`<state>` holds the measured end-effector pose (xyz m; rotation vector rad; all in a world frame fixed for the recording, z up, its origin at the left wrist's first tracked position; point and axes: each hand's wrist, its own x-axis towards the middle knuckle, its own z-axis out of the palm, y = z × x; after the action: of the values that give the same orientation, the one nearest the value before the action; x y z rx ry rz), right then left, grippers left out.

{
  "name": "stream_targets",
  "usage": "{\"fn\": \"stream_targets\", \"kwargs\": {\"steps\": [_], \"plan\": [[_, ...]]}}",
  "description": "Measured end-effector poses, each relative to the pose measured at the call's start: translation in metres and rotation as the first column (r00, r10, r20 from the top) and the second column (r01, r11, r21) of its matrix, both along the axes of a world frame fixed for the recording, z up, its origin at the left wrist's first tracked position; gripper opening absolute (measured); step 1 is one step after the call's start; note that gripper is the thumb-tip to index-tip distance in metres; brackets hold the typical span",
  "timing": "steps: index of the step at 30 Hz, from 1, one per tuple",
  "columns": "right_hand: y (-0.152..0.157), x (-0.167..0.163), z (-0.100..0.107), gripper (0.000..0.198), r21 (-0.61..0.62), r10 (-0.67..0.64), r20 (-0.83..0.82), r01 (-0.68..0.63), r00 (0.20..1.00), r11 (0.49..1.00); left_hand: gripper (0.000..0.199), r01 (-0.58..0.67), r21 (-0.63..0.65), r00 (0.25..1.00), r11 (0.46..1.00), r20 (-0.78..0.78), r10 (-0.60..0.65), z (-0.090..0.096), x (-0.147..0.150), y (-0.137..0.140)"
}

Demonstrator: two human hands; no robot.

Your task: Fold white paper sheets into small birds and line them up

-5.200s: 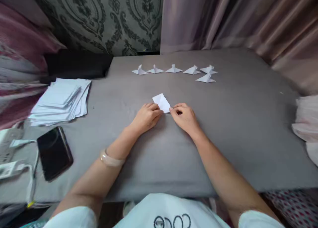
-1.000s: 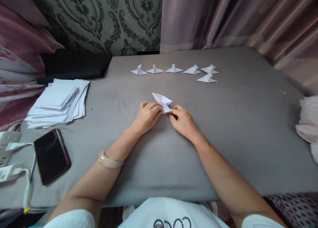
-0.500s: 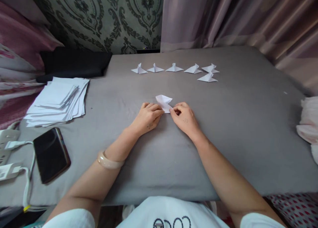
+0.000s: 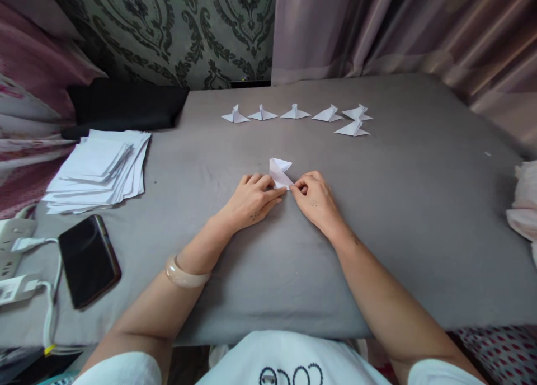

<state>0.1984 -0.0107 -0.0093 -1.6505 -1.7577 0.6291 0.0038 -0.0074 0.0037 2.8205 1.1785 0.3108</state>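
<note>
A partly folded piece of white paper [image 4: 280, 172] lies on the grey cloth-covered table between my hands, one flap standing up at its far end. My left hand [image 4: 257, 197] presses on its near left edge, the index finger laid along the bottom fold. At the right corner of the paper, my right hand [image 4: 314, 197] pinches it between thumb and fingers. Some of the paper's lower edge is hidden by my fingers. Farther back stand several folded paper figures [image 4: 295, 112] in a row, with one more figure [image 4: 353, 128] in front at the right end.
A stack of white paper sheets [image 4: 96, 172] sits on the left, beside a black folded item [image 4: 126, 105]. Nearer me are a phone [image 4: 89, 262] and a white power strip [image 4: 14, 234] with cables. Light fabric [image 4: 524, 200] lies at the right edge.
My left index finger has slid rightward along the paper's near edge. The paper has turned slightly and shifted a little right. My right hand keeps its pinch at the corner.
</note>
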Motion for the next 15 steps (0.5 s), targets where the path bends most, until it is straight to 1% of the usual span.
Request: {"fn": "stream_targets", "kwargs": {"steps": [1,2,5,8,11,13,15], "plan": [[0.000,0.003,0.001,0.006,-0.012,0.008,-0.015,-0.008,1.000,1.000,0.038,-0.003,-0.002,1.000,1.000,-0.017,0.003,0.000,0.000,0.000],[-0.001,0.006,0.002,0.008,-0.034,0.012,-0.037,-0.013,0.999,0.999,0.039,-0.008,-0.004,0.999,1.000,-0.032,0.008,0.000,0.001,-0.001],[0.000,0.015,0.001,0.025,-0.160,-0.028,-0.151,0.004,0.988,0.987,0.042,-0.025,-0.009,0.998,1.000,-0.065,0.024,0.001,0.004,-0.003],[0.003,0.020,-0.002,0.027,-0.237,-0.090,-0.258,0.028,0.962,0.971,0.045,-0.049,-0.011,0.996,0.999,-0.080,0.048,0.002,0.009,-0.005],[0.005,0.019,-0.005,0.026,-0.228,-0.105,-0.292,0.038,0.951,0.973,0.047,-0.071,0.009,0.994,0.997,-0.086,0.071,0.002,0.015,-0.008],[0.005,0.016,-0.006,0.026,-0.188,-0.083,-0.264,0.033,0.961,0.982,0.048,-0.074,0.033,0.994,0.997,-0.082,0.077,0.001,0.018,-0.009],[0.004,0.013,-0.005,0.025,-0.122,-0.040,-0.209,0.015,0.977,0.992,0.049,-0.070,0.054,0.995,0.996,-0.064,0.073,0.000,0.020,-0.010]]}}
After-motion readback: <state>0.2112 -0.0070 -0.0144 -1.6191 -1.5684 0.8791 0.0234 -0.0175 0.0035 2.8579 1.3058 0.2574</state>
